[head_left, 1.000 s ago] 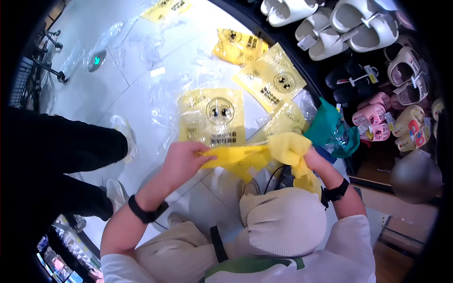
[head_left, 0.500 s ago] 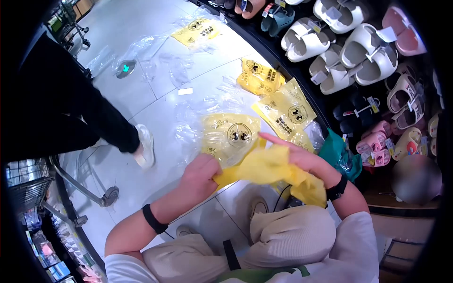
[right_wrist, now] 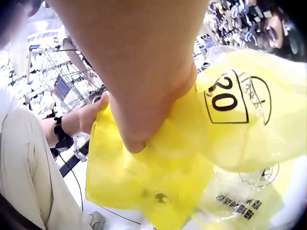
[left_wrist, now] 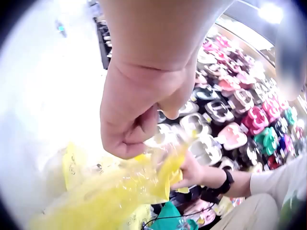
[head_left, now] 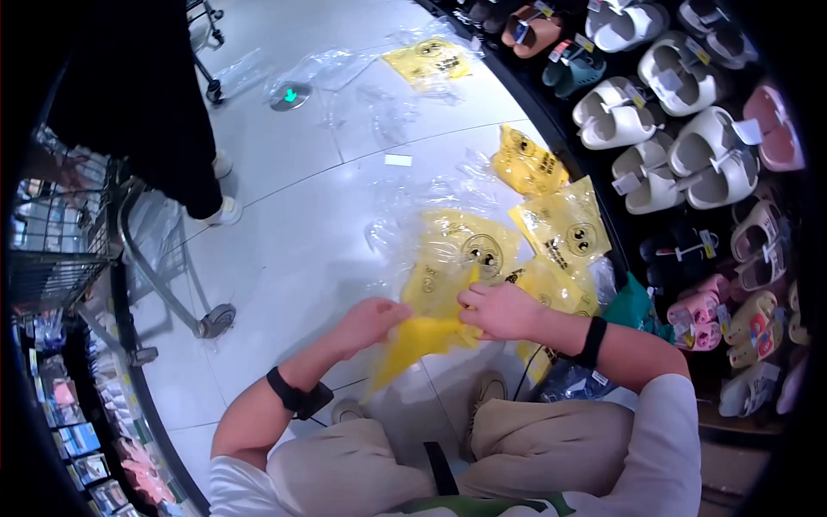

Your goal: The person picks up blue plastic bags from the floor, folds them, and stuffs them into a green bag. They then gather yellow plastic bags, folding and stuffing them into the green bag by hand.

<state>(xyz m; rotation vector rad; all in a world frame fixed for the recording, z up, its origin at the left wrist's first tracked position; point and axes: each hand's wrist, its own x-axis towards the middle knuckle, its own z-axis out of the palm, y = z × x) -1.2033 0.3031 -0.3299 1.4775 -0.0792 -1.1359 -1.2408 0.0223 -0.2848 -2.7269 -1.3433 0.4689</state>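
A bright yellow plastic bag (head_left: 418,343) stretches between my two hands above the floor, its lower corner hanging down and blurred. My left hand (head_left: 370,326) pinches one end of it with curled fingers. At the other end my right hand (head_left: 502,311) grips the bag's edge, and a thin yellow point sticks up by its fingertips. In the right wrist view the yellow plastic bag (right_wrist: 144,175) hangs as a loose sheet below the fingers. Just beyond the hands, a printed yellow bag (head_left: 448,246) with a cartoon face lies on the floor.
More printed yellow bags (head_left: 564,233) and clear plastic wrap (head_left: 431,194) lie on the tiles. A green bag (head_left: 633,306) sits by the shelf of slippers (head_left: 672,155) at right. A shopping cart (head_left: 60,224) and a person in black trousers (head_left: 146,103) are at left.
The crumpled yellow bag has come down from the right forearm and now spans between both hands. My right hand has moved nearer the left. The person in black has stepped away.
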